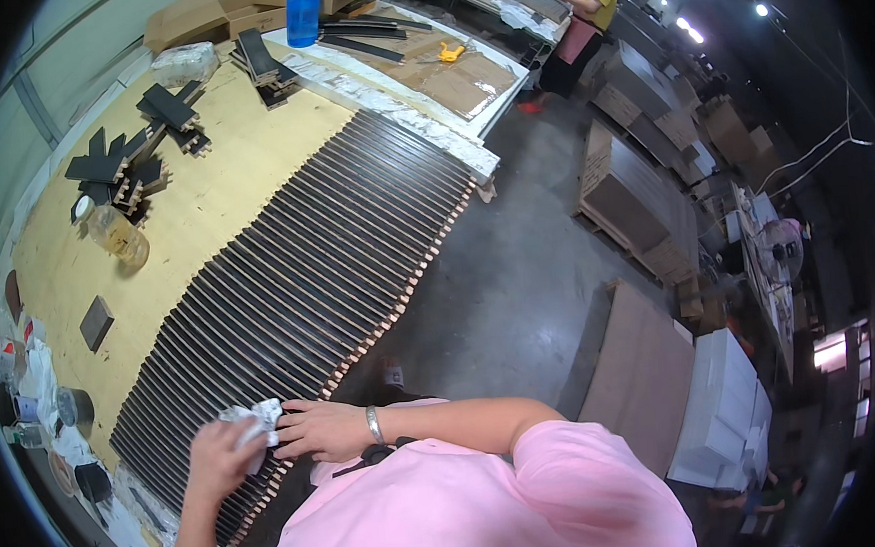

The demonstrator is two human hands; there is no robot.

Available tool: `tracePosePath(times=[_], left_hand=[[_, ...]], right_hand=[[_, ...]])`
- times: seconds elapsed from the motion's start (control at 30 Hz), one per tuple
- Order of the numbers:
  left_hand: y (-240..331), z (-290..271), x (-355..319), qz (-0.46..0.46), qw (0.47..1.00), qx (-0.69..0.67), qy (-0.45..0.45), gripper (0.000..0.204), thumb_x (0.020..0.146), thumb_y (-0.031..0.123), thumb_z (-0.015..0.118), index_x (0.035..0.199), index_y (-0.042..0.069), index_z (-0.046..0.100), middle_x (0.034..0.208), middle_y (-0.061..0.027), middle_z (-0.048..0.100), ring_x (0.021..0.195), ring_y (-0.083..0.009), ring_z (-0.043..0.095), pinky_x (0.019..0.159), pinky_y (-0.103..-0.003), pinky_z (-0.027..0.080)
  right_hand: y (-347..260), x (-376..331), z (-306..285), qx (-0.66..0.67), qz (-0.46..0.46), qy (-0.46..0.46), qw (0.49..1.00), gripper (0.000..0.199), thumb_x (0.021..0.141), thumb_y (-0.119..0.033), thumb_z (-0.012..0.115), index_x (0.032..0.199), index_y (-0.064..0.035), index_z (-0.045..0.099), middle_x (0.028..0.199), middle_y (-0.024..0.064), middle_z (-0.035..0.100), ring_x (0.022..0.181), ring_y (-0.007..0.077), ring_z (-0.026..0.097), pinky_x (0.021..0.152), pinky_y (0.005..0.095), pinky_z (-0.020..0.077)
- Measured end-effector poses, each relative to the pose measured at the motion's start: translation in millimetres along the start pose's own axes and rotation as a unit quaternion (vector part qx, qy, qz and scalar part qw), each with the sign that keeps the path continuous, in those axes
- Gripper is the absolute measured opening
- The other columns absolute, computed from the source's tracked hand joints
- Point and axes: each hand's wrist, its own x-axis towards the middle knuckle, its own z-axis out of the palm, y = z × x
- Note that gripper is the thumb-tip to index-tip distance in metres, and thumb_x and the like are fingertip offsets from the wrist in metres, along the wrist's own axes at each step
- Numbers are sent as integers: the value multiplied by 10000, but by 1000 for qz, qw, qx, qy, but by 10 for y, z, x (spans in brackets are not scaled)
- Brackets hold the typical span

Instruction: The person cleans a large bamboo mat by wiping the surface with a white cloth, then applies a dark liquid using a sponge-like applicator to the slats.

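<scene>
A white cloth (263,415) sits on the near part of the dark slat row (296,257), grasped by the left hand (222,457). Beside it, the right hand (325,431) (silvery bangle (374,425) at its wrist) rests at the row's edge; whether gripping, I cannot tell.

clear bottle (120,238), white cap, yellowish liquid: forward-left of fingers (295,433). dark round container (75,406): left of fingers. blue bottle (303,16): far forward of fingers. yellow-handled scissors (452,51): far forward-right of fingers. cardboard boxes (182,23): far forward of fingers, slightly left. co-worker (597,8), yellow top: farthest forward-right of fingers. white box stack (721,407): well right of fingers. fan (782,249): farther right of fingers, beyond white box stack.
</scene>
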Motion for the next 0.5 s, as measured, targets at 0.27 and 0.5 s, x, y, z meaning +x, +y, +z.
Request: tracePosePath(times=[0.27, 0.5], left_hand=[[-1071, -134, -253, -302, 910, 113, 260, 446, 816, -53, 599, 1239, 80, 652, 1299, -208, 585, 1140, -404, 587, 964, -439, 477], [-529, 21, -224, -293, 947, -25, 126, 319, 783, 103, 720, 1101, 108, 693, 1095, -193, 632, 970, -352, 628, 823, -428, 520]], right_hand=[[-14, -47, 0, 0, -11, 55, 998, 534, 765, -136, 713, 1293, -161, 633, 1485, 74, 472, 1427, 271, 360, 1202, 509, 231], [-58, 45, 37, 7, -11, 52, 999, 533, 770, -134, 707, 1297, -163, 631, 1477, 72, 479, 1425, 267, 361, 1205, 507, 224]])
